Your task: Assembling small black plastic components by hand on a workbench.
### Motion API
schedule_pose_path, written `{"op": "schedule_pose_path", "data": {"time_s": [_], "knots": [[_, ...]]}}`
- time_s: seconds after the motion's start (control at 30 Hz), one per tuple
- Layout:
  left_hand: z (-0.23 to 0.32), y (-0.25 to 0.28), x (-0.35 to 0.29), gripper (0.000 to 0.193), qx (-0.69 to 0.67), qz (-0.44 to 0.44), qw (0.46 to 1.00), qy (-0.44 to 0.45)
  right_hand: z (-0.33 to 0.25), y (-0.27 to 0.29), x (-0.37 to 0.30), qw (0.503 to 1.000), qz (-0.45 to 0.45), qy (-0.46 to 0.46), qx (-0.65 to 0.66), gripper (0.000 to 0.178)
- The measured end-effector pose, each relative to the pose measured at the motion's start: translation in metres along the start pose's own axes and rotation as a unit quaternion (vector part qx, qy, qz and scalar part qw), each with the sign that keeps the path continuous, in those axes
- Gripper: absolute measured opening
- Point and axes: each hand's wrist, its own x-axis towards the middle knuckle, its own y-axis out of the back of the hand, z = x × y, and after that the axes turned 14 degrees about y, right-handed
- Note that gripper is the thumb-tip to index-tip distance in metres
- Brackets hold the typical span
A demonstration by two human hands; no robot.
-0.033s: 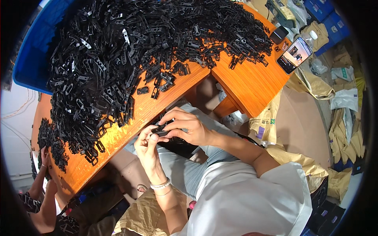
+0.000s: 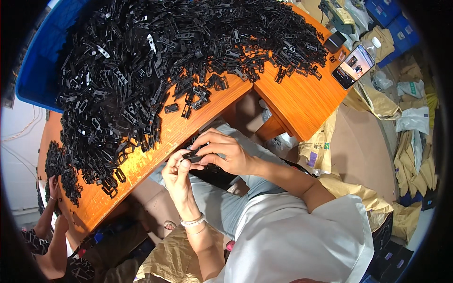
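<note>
A small black plastic part (image 2: 192,156) is pinched between my two hands, above my lap and just off the table's front edge. My left hand (image 2: 177,172), with a pale bracelet at its wrist, grips the part's left end between thumb and fingers. From the right, my right hand (image 2: 222,152) closes its thumb and fingertips on the other end. The fingers cover much of the part, so its exact kind does not show. A large heap of similar black plastic parts (image 2: 127,70) covers the wooden table (image 2: 297,101), some lying loose near the edge.
A blue bin (image 2: 35,80) stands at the far left, behind the heap. On the right lie a phone (image 2: 354,67) with a lit screen, a black box (image 2: 334,42) and a clear bottle (image 2: 375,42). Another person's hand (image 2: 54,187) touches the heap at left. Brown bags (image 2: 177,259) lie below.
</note>
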Motion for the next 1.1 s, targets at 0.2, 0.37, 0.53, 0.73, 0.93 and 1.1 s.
{"op": "schedule_pose_path", "data": {"time_s": [0.2, 0.37, 0.53, 0.73, 0.93, 1.1], "knots": [[-0.003, -0.005, 0.002, 0.025, -0.042, -0.043, 0.998, 0.006, -0.004, -0.004, 0.002, 0.998, 0.016, 0.020, -0.064, 0.013], [-0.003, -0.010, 0.003, 0.018, -0.078, -0.005, 0.997, 0.001, -0.004, -0.002, 0.000, 0.998, 0.012, 0.006, -0.065, 0.012], [-0.002, -0.014, 0.003, 0.010, -0.047, 0.008, 0.998, -0.028, -0.006, -0.002, -0.001, 0.997, 0.037, -0.067, -0.011, 0.009], [-0.001, -0.009, 0.002, 0.010, 0.032, 0.026, 0.999, 0.004, -0.004, -0.005, 0.000, 0.983, 0.077, -0.164, 0.020, 0.006], [0.026, -0.001, 0.033, 0.011, 0.248, 0.172, 0.951, -0.072, 0.020, 0.010, -0.014, 0.946, 0.154, -0.276, 0.064, 0.004], [0.054, 0.004, 0.112, 0.006, 0.480, 0.189, 0.820, -0.249, 0.029, 0.013, -0.007, 0.921, 0.190, -0.330, 0.084, 0.007]]}}
